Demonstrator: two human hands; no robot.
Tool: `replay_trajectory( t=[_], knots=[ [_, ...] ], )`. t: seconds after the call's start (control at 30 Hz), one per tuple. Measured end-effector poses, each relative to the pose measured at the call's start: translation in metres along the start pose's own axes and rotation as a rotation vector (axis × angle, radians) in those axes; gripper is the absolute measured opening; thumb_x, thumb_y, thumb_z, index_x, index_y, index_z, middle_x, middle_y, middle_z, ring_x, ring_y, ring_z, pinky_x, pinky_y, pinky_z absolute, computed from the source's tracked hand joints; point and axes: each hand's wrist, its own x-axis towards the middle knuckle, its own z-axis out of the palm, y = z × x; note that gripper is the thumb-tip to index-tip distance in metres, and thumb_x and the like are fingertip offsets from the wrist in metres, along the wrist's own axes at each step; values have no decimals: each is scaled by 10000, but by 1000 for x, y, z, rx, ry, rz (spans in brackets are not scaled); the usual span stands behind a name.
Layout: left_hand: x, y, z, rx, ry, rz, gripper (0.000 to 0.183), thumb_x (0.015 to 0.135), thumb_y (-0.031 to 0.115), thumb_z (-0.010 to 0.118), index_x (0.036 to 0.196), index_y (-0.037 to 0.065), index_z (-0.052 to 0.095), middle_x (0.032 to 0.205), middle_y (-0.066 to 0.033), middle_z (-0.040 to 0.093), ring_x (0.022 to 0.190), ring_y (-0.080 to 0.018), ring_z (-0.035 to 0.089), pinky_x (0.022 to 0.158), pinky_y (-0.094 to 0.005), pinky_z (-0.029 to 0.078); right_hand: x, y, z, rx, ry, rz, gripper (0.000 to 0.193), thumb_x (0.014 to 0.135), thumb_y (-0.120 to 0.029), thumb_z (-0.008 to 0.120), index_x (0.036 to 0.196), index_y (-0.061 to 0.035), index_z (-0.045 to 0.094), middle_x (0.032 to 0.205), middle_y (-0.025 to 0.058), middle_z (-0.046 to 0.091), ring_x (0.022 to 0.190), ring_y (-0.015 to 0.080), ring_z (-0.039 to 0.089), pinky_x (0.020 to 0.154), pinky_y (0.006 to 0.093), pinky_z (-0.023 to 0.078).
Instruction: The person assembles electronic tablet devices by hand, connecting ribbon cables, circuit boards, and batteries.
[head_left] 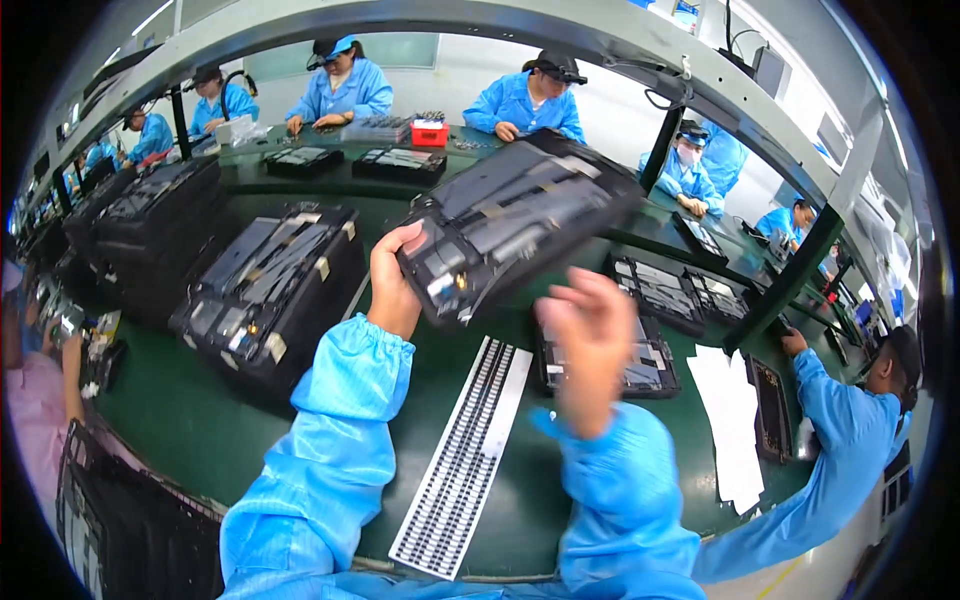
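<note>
My left hand (394,280) grips the near left corner of a black tray (530,205). This tray is lifted above the table and tilted, with long dark flat parts and small pieces lying in it. Below its right end, and apart from it, is my right hand (590,340), smeared by motion, so its finger pose is unclear. Behind that hand another black tray (650,370) of parts rests on the table, partly hidden. Between my forearms lies a long white sheet (462,455) with rows of small black and white pieces.
Stacks of black trays (265,290) stand on the left of the green table (400,440). More trays (655,290) and white paper sheets (727,430) lie to the right. A metal frame (420,18) spans overhead. A co-worker (850,400) sits at right; others work across the table.
</note>
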Motion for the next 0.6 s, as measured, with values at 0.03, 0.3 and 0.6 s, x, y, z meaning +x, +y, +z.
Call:
replay_trajectory(
  t=[0.03, 0.3, 0.6],
  knots=[
    [-21, 1, 12, 89, -19, -73, 296, 759, 213, 542, 962, 3, 587, 919, -139, 631, 795, -265, 622, 758, -366, 505, -3, -15, -33, -65, 98, -70, 346, 757, -49, 659, 1071, -40, 513, 1070, 91, 502, 916, 166, 528, 749, 301, 478],
    [-128, -66, 30, 294, -111, -575, 332, 787, 199, 549, 1012, -44, 568, 915, -182, 637, 736, -255, 642, 684, -345, 538, -69, -69, -183, -7, 52, 508, 468, 839, -142, 569, 1217, 70, 391, 1093, 154, 552, 971, 188, 564, 823, 289, 470],
    [-167, -39, 4, 1585, -554, 34, 494, 762, 199, 659, 1186, 4, 495, 1227, -189, 445, 1137, -311, 449, 959, -380, 367, -119, -47, -256, -91, 233, 745, 430, 825, -123, 588, 1193, 59, 462, 979, 114, 607, 837, 126, 587, 725, 236, 471]
  ],
)
